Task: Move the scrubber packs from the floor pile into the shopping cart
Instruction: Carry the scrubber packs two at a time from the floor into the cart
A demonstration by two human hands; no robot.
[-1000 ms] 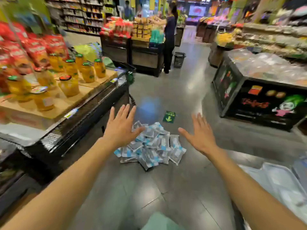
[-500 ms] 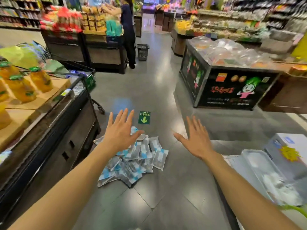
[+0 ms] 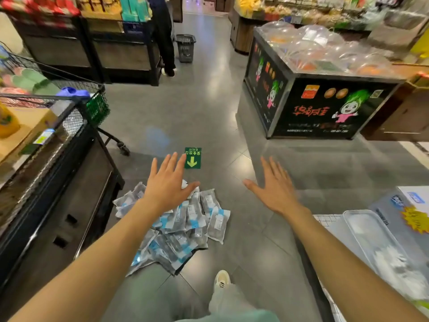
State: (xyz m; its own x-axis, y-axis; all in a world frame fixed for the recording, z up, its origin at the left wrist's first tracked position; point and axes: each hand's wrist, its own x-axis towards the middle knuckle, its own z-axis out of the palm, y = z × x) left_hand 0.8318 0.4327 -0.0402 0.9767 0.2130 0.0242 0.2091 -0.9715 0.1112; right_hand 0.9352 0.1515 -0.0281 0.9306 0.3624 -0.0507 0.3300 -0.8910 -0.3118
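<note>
Hands: both are held out flat, palms down, fingers straight and spread, holding nothing.
Left hand (image 3: 167,188): hangs in front of the far end of the pile; whether it touches the packs cannot be told.
Right hand (image 3: 275,188): hangs over bare floor, well apart from the left hand and to the right of the pile.
Scrubber packs (image 3: 185,226): clear plastic packets with blue and white labels and grey contents, lying in a loose overlapping heap on the floor, just ahead of the person's feet.
Floor (image 3: 209,108): glossy grey tiles, with a green exit sticker with a yellow arrow (image 3: 192,158) just beyond the left hand's fingertips.
Shopping cart (image 3: 92,105): black wire basket with a green front panel, standing at the left beyond the pile, behind the dark display bench (image 3: 58,182); soft coloured goods lie in it.
Display bench: runs down the left edge, carrying cardboard trays and a yellow bottle (image 3: 7,123).
Black display bin (image 3: 325,105): stands at the right across the aisle, printed with cartoon figures and covered with clear domed bags.
Grey plastic basket (image 3: 185,48): stands on the floor far up the aisle, beside another person's dark-trousered legs (image 3: 163,38).
White shoe (image 3: 221,278): the person's own, below the pile, with pale green trousers.
White chest (image 3: 383,240): at the lower right, with a clear lid.
</note>
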